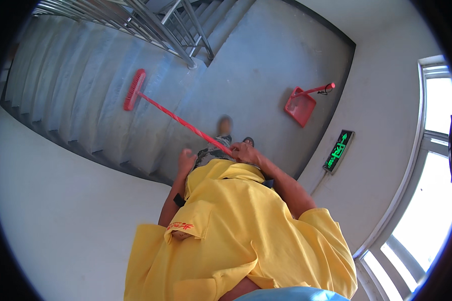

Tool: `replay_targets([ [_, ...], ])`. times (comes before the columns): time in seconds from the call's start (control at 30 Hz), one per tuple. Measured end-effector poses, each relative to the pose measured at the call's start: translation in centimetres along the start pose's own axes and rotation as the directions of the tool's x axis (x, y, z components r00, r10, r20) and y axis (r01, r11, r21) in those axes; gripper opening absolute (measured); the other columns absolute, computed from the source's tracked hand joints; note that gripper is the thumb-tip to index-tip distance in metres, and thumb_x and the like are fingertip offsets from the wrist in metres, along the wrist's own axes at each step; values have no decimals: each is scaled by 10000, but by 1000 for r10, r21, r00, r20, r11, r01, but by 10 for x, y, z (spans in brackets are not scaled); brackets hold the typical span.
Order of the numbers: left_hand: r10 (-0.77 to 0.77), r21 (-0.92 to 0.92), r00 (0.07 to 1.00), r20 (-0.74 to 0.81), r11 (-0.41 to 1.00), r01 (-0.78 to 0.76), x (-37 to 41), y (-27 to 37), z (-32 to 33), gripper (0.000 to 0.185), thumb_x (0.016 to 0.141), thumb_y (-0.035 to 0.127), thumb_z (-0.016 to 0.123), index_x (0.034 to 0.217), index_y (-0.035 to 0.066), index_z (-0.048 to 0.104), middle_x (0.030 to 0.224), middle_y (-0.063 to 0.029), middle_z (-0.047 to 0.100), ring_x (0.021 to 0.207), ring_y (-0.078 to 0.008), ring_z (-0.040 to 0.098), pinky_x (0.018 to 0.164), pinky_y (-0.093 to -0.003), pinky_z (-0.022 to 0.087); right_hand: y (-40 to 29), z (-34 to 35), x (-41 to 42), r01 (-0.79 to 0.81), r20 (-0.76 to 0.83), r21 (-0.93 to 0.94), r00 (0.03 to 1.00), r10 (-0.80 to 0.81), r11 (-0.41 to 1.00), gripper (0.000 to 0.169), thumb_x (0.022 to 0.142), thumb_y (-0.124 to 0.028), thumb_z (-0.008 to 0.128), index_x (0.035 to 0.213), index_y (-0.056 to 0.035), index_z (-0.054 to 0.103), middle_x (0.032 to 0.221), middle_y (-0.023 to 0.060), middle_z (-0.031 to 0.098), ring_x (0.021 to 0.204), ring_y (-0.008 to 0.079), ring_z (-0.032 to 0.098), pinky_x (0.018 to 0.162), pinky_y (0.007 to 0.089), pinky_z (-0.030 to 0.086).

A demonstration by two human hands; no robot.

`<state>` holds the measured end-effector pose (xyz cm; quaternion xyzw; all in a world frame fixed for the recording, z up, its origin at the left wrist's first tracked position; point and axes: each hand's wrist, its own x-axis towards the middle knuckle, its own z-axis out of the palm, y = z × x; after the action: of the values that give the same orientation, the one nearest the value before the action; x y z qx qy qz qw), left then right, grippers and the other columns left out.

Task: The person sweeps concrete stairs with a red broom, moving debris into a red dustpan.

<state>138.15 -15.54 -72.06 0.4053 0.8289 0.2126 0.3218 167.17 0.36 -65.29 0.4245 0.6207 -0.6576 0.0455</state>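
My right hand grips the upper end of a red and white striped broom handle, close to my waist. The handle slants away to the left, and the red broom head is over the stairs with its bristles facing left. My left hand hangs beside my thigh with its fingers partly curled and nothing in it. A red dustpan with an upright handle stands on the landing, away from both hands.
Concrete stairs lie on the left, with a second flight at the top behind a metal railing. A lit green exit sign hangs on the right wall, near windows. My feet are on the landing.
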Motion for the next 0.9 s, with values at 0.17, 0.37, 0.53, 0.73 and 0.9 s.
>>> replay_targets([
  [0.17, -136, -46, 964, 229, 988, 150, -86, -97, 7, 239, 754, 237, 685, 780, -1, 689, 825, -198, 677, 782, -355, 662, 728, -455, 513, 29, 3, -10, -63, 53, 156, 997, 56, 986, 356, 868, -279, 606, 1110, -22, 653, 802, 82, 664, 703, 176, 637, 667, 320, 527],
  [0.37, -410, 139, 836, 365, 912, 387, -174, -89, 16, 252, 774, 248, 674, 809, -1, 688, 820, -196, 679, 774, -344, 666, 719, -443, 513, 68, 11, -10, -76, -7, 164, 997, 78, 983, 337, 843, -244, 640, 1093, -20, 667, 733, 81, 663, 599, 148, 613, 571, 317, 499],
  [0.53, -453, 182, 809, 374, 891, 415, -187, -80, 6, 263, 790, 257, 665, 834, -1, 687, 815, -195, 680, 768, -335, 669, 712, -433, 512, 88, 19, -4, -94, 0, 110, 995, 95, 989, 307, 847, -224, 630, 1083, -31, 671, 773, 68, 649, 628, 136, 607, 571, 304, 504],
  [0.73, -493, 117, 799, 346, 867, 484, -205, -85, 13, 277, 809, 269, 654, 863, -1, 686, 810, -193, 681, 760, -324, 673, 704, -421, 512, 99, 19, 15, -254, 102, 54, 963, 247, 966, 346, 839, -194, 621, 1146, -35, 639, 844, 75, 644, 692, 152, 625, 580, 302, 538],
  [0.9, -510, -61, 823, 251, 840, 539, -240, -129, 52, 284, 784, 304, 649, 854, 36, 709, 845, -218, 673, 792, -388, 654, 709, -459, 511, 93, 28, 11, -433, 171, 87, 894, 415, 897, 355, 898, -242, 605, 1177, -24, 588, 836, 61, 627, 668, 144, 606, 554, 292, 526],
])
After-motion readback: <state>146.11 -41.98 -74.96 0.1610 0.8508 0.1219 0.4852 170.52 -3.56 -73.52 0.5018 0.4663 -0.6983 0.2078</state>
